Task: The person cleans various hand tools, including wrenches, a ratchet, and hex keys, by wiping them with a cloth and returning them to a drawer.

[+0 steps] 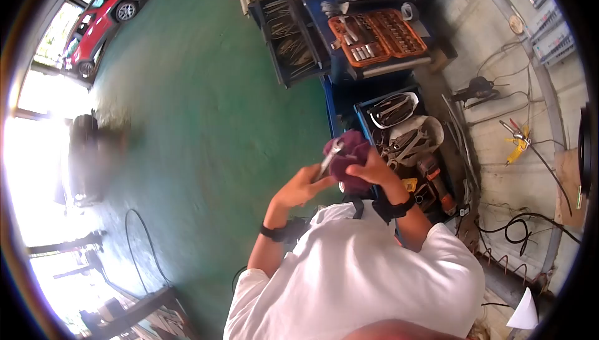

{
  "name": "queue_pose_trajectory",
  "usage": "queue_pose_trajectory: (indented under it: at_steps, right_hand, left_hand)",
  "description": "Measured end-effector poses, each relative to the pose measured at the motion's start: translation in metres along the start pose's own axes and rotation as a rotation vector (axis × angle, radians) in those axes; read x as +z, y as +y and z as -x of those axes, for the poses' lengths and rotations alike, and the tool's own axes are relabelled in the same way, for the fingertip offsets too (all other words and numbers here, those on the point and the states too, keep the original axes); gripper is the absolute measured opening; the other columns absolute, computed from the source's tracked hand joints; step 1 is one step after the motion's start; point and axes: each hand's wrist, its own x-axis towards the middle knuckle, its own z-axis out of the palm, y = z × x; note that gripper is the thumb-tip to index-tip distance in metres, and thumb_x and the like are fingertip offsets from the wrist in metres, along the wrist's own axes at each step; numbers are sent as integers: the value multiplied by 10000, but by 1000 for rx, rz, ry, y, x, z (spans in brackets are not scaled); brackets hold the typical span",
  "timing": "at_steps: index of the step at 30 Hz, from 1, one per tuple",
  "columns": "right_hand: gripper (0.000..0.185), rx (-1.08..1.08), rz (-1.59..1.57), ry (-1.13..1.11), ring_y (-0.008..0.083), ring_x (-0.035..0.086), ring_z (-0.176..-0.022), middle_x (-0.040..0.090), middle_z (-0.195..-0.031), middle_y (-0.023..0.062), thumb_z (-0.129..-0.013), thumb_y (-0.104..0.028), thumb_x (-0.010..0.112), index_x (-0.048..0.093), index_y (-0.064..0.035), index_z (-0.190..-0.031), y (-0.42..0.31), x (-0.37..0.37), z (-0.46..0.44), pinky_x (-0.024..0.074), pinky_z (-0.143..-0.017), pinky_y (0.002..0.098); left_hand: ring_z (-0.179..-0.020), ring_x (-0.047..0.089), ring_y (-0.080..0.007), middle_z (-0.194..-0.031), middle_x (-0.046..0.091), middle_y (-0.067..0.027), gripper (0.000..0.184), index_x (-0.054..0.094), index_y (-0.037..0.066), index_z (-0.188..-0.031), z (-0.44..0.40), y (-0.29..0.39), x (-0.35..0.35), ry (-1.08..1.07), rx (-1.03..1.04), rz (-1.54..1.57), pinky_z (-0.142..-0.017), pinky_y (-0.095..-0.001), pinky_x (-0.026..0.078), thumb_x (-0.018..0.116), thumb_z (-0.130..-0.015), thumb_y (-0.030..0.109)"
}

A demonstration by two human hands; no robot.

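Note:
A silver wrench (329, 158) slants upward from my left hand (300, 188), whose fingers are closed round its lower end. The wrench's upper end lies against a crumpled purple cloth (354, 153). My right hand (375, 170) grips that cloth from the right side, with the thumb across its front. Both hands are close together in front of my chest. Part of the wrench's head is covered by the cloth.
Right of my hands, an open drawer holds pouches of tools (415, 139) and a red power tool (437, 184). Above it, an orange socket case (377, 37) lies open on a blue cabinet. A cable (148, 240) loops on the green floor. A red car (103, 22) stands far left.

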Motion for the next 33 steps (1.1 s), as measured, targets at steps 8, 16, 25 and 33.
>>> queue_pose_trajectory:
  at_steps: [8, 16, 25, 33]
  right_hand:
    - [413, 233, -125, 292, 104, 599, -976, 648, -1077, 25, -838, -123, 763, 580, -32, -1197, 12, -79, -24, 500, -862, 274]
    - [389, 128, 91, 499, 118, 587, -987, 658, -1068, 19, -851, -168, 762, 616, 10, -1165, 14, -185, -23, 491, -881, 310]
    - [219, -281, 1099, 1187, 394, 574, -660, 610, -720, 200, -874, -208, 712, 641, -3, -844, 49, -244, -12, 443, -585, 418]
    - [206, 14, 950, 1176, 407, 627, -728, 646, -755, 198, -850, -208, 719, 657, -13, -874, 13, -245, 48, 482, -624, 420]
  left_hand:
    - [-354, 189, -16, -486, 267, 72, 594, 374, 119, -767, -125, -7, 20, -547, -399, 531, -351, -191, 149, 411, -945, 685]
    - [-526, 444, -73, -630, 472, 34, 440, 555, 29, -901, -212, -30, 67, -355, -119, -35, -484, -258, 353, 516, -1005, 454]
    - [-585, 604, -148, -657, 609, -69, 319, 653, 11, -1003, -346, -79, 88, 19, 152, -394, -555, -304, 453, 562, -983, 316]
    - [-854, 651, -464, -832, 684, -250, 334, 654, -2, -1003, -434, -126, 119, 27, 177, -593, -773, -526, 513, 537, -935, 303]
